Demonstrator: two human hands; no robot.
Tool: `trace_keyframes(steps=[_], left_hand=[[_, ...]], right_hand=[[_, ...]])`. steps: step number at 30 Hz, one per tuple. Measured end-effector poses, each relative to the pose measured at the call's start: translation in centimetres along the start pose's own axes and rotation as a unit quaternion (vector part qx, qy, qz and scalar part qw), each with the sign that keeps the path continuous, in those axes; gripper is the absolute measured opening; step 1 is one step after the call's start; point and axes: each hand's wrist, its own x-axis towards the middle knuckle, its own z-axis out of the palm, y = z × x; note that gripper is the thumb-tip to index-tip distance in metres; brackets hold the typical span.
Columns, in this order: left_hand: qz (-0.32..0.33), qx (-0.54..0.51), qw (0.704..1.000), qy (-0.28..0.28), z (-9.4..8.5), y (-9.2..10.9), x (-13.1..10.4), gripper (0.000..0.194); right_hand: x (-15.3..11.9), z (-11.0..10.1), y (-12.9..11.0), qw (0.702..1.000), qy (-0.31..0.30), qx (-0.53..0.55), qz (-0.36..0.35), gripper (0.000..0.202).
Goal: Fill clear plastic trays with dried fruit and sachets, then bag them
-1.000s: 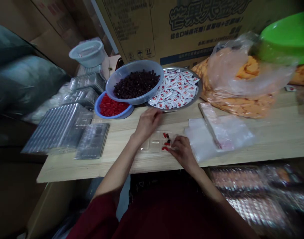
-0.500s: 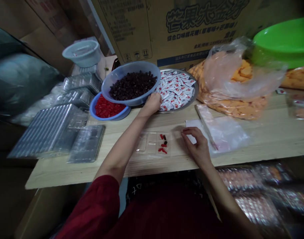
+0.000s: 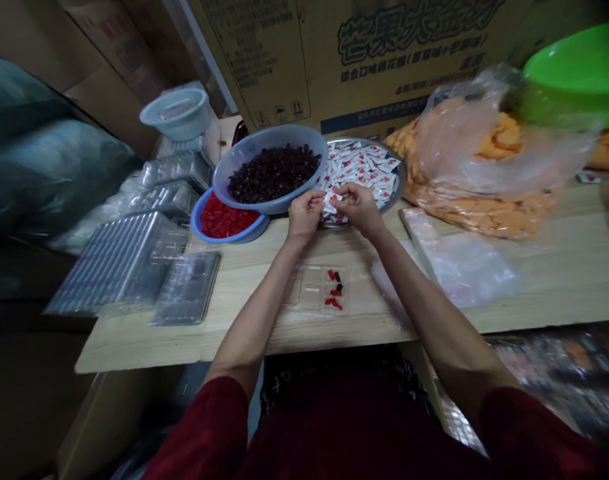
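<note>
My left hand (image 3: 305, 212) and my right hand (image 3: 358, 205) meet at the near rim of a round metal tray (image 3: 400, 181) heaped with small white-and-red sachets (image 3: 362, 167). Between their pinched fingers is one white-and-red sachet (image 3: 331, 203), gripped from both sides. Below them on the table lies a clear plastic compartment tray (image 3: 312, 298); its right-hand compartments hold a few red and dark candy-like pieces (image 3: 336, 291). Left of my hands, a bowl (image 3: 222, 177) of dark pieces rests partly over a smaller blue bowl (image 3: 257, 231) of red pieces.
Stacked clear plastic trays (image 3: 119, 260) stand at the left, below a pale tub (image 3: 177, 113). To the right are a large clear bag of orange pieces (image 3: 464, 200), flat plastic bags (image 3: 464, 263) and a green basin (image 3: 577, 77). A big cardboard box (image 3: 314, 73) backs the wooden table (image 3: 244, 337).
My right hand has moved up and left from beside the compartment tray to the sachet tray. It now pinches a sachet together with my left hand, which has come slightly nearer.
</note>
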Motion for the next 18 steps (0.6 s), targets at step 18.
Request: trace_keyframes(steps=[18], left_hand=[[-0.085, 0.236, 0.966, 0.055, -5.2, -1.2, -17.3, 0.03]], right_hand=[[-19.7, 3.8, 0.3, 0.992, -0.006, -0.097, 0.076, 0.015]])
